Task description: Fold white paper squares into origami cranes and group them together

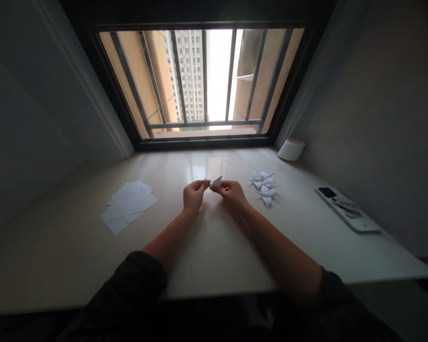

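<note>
Both my hands meet over the middle of a pale desk [214,256]. Between them is a small folded white paper piece [217,181]. My left hand [194,195] pinches its left tip with fingers curled. My right hand [231,191] grips its right side, fingers closed. The piece is lifted slightly above the desk surface. Just right of my right hand lie a few finished folded paper figures [265,187] in a small cluster. A loose stack of white paper sheets [128,205] lies to the left of my left hand.
A phone [345,208] with something round on it rests at the desk's right side. A white cylinder [291,149] stands in the back right corner. A barred window [203,80] faces the desk, walls close in on both sides.
</note>
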`<state>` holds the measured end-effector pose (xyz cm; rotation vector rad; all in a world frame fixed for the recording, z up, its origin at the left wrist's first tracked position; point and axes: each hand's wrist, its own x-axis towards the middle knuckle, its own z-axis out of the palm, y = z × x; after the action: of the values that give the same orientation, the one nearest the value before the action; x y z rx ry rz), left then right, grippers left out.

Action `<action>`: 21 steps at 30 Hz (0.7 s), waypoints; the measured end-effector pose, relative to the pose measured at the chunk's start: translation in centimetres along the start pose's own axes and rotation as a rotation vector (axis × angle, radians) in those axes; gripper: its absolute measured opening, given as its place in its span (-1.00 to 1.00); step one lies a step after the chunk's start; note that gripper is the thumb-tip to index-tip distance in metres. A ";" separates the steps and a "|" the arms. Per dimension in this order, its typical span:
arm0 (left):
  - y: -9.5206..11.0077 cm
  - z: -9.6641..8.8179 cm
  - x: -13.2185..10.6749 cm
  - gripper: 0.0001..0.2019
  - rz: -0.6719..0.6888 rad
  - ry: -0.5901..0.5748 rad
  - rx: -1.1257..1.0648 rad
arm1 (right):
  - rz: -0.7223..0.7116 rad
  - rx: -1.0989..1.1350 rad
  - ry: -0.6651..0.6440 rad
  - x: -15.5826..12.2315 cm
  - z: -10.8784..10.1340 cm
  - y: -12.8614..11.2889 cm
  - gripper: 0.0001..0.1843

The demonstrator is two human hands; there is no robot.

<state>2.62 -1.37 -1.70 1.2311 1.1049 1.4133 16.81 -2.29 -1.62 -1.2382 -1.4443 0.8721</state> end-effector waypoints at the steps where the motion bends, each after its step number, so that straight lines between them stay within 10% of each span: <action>1: -0.1 0.0 0.0 -0.71 0.003 -0.004 0.008 | -0.010 -0.022 0.005 0.0 0.0 0.0 -0.69; 21: 0.5 0.0 -0.1 -0.73 -0.046 0.011 0.008 | -0.016 -0.010 0.054 0.4 0.1 0.4 -0.65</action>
<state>2.61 -1.58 -1.18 1.1978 1.1406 1.3831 16.80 -1.86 -1.92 -1.2469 -1.4153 0.8160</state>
